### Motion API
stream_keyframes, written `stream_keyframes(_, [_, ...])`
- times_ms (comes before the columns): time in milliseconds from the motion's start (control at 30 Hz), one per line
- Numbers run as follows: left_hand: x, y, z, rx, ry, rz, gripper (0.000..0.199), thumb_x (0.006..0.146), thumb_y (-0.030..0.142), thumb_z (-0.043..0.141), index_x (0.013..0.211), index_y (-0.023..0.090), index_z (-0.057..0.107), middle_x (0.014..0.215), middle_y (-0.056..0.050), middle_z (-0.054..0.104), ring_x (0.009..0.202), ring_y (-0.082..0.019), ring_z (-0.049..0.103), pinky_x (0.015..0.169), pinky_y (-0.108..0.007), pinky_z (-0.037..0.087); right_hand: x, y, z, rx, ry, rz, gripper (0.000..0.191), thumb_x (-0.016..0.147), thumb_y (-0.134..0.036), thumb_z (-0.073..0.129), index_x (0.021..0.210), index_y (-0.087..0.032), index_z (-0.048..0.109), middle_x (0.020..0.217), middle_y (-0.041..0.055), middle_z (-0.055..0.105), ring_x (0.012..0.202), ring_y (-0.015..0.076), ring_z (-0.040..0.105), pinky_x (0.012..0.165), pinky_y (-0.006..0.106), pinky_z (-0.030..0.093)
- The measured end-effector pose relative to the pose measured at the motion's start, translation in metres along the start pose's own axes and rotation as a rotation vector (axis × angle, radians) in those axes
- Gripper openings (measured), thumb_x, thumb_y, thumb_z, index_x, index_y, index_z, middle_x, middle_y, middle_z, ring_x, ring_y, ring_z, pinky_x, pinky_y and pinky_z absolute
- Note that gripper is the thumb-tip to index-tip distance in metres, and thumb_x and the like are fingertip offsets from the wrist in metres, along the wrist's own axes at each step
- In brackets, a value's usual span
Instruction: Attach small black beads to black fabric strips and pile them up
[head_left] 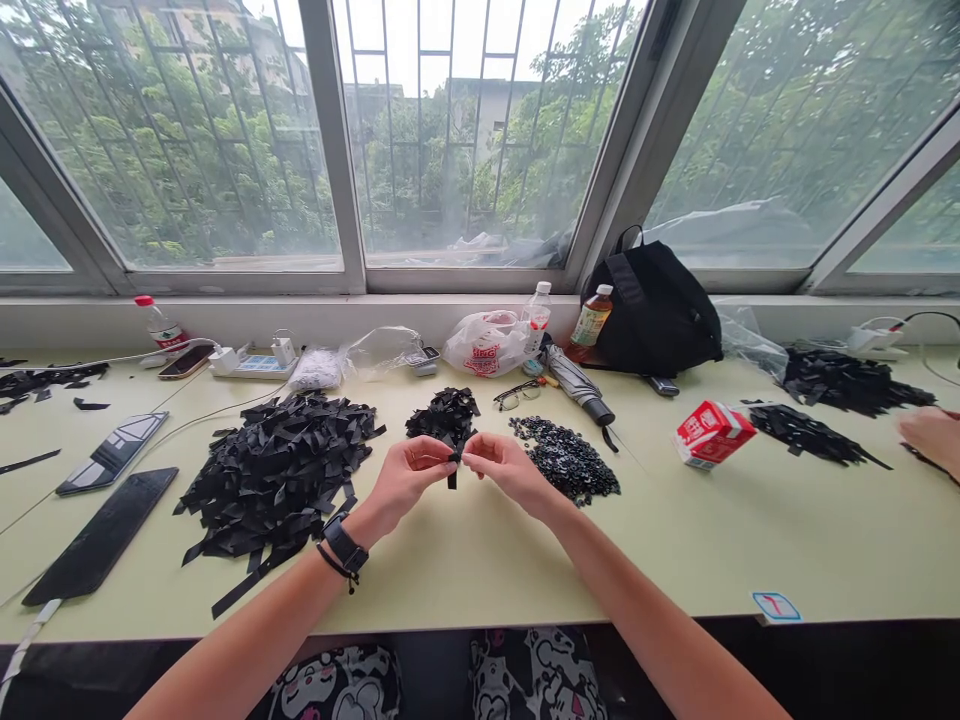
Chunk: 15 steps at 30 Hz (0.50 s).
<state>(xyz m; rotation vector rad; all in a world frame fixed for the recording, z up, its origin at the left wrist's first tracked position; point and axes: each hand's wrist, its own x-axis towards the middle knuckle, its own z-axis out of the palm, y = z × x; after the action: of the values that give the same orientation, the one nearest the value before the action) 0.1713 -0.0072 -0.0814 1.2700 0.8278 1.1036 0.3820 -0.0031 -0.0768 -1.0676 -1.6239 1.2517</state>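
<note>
My left hand [405, 472], wearing a black watch at the wrist, pinches a short black fabric strip [452, 480] whose free end hangs below the fingertips. Fingertip to fingertip with it, my right hand [507, 470] is closed in a pinch at the strip's upper part; what lies between those fingers is too small to make out. Just behind the hands is a small heap of black pieces [444, 408]. A large pile of loose black strips [277, 480] spreads to the left of my left hand. Right of my right hand lies a pile of small, shiny black parts [574, 462].
Left are a dark phone [112, 455] and a long black device [105, 535]. Glasses [517, 395], a folded umbrella [577, 385], a plastic bag [484, 345] and a backpack [652, 310] line the back. A red carton [712, 435] stands right, near another person's hand [930, 438].
</note>
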Motion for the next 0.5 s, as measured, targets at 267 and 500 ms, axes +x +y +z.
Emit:
stream_keyframes(267, [-0.0011, -0.0013, 0.0019, -0.011, -0.059, 0.014, 0.03, 0.074, 0.036, 0.09, 0.091, 0.017, 0.074, 0.088, -0.006, 0.077, 0.083, -0.019, 0.072, 0.078, -0.031, 0.054, -0.0009, 0.0035, 0.0076, 0.28, -0.114, 0.07, 0.036, 0.078, -0.051, 0.082, 0.09, -0.02, 0.07, 0.078, 0.0011, 0.06, 0.073, 0.0154, 0.052, 0.072, 0.03, 0.043])
stream_keyframes(500, [0.0001, -0.0049, 0.0016, 0.031, -0.037, 0.087, 0.03, 0.076, 0.037, 0.088, 0.093, 0.017, 0.073, 0.091, -0.007, 0.076, 0.085, -0.021, 0.073, 0.079, -0.033, 0.058, -0.0017, 0.0042, 0.0071, 0.371, -0.146, 0.138, 0.035, 0.076, -0.049, 0.086, 0.086, -0.019, 0.07, 0.077, 0.0006, 0.062, 0.072, 0.0144, 0.054, 0.074, 0.03, 0.043])
